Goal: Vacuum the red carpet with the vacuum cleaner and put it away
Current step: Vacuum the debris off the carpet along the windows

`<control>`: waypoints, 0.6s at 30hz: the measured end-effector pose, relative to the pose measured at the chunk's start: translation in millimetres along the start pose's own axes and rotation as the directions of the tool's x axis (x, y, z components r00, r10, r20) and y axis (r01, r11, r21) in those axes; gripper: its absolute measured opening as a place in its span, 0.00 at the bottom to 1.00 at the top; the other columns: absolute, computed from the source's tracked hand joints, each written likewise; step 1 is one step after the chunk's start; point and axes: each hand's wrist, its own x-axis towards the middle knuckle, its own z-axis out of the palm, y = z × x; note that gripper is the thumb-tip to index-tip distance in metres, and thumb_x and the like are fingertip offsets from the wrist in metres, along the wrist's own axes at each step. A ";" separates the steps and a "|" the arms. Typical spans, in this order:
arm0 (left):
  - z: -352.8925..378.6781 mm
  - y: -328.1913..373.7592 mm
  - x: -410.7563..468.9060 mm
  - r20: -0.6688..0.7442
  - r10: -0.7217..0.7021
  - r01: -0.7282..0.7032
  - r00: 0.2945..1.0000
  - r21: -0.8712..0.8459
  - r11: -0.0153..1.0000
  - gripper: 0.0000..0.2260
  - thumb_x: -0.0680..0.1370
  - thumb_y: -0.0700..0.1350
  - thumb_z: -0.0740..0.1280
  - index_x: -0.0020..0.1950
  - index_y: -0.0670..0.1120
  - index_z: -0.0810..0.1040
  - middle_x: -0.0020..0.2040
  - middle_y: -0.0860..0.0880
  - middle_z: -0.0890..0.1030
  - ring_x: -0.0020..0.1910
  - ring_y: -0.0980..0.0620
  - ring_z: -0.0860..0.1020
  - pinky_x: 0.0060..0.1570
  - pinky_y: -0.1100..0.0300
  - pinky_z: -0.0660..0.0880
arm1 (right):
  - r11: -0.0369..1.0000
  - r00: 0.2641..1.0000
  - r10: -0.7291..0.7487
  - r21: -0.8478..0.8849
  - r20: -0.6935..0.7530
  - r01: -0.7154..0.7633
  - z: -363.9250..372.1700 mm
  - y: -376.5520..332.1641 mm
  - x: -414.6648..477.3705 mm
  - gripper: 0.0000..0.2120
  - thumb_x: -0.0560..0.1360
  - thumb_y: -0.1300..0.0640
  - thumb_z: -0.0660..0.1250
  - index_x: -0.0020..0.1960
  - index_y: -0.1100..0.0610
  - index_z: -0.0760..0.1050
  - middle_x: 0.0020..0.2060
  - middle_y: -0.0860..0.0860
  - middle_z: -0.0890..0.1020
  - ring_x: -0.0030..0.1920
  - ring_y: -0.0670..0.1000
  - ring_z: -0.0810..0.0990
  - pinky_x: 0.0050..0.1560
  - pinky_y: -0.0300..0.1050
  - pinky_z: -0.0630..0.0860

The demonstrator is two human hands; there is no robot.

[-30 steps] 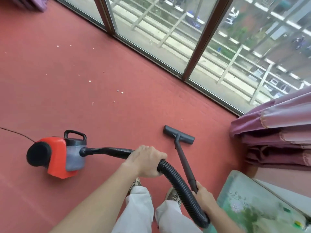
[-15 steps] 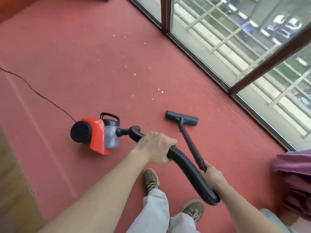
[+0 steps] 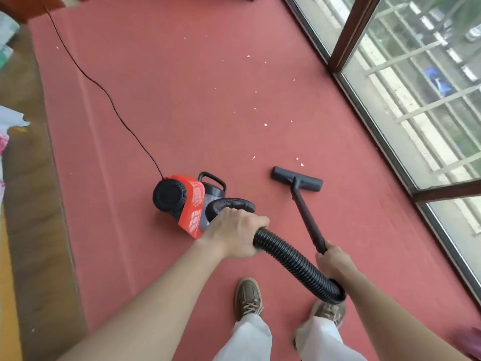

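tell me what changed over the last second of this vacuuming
The vacuum cleaner has swung round and come closer to the left hand, so the hose now loops beside it instead of stretching out. The floor head has moved up to just short of the nearest crumbs. Unchanged: the left hand grips the hose, the right hand grips the wand, and crumbs still dot the carpet.

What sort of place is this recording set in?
Probably a carpeted upper-floor room or glazed balcony, perhaps in a home: red carpet laid beside a wood floor, floor-length windows looking down on the outside, and a small household vacuum.
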 end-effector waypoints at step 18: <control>-6.6 20.5 52.0 -0.122 -0.235 0.223 0.964 -0.101 0.969 0.07 0.69 0.49 0.69 0.39 0.49 0.73 0.34 0.50 0.80 0.35 0.40 0.80 0.33 0.55 0.63 | 0.937 0.978 -0.193 -0.281 0.076 0.207 -97.7 -26.8 67.6 0.21 0.78 0.53 0.62 0.70 0.49 0.69 0.51 0.57 0.82 0.48 0.58 0.80 0.48 0.46 0.74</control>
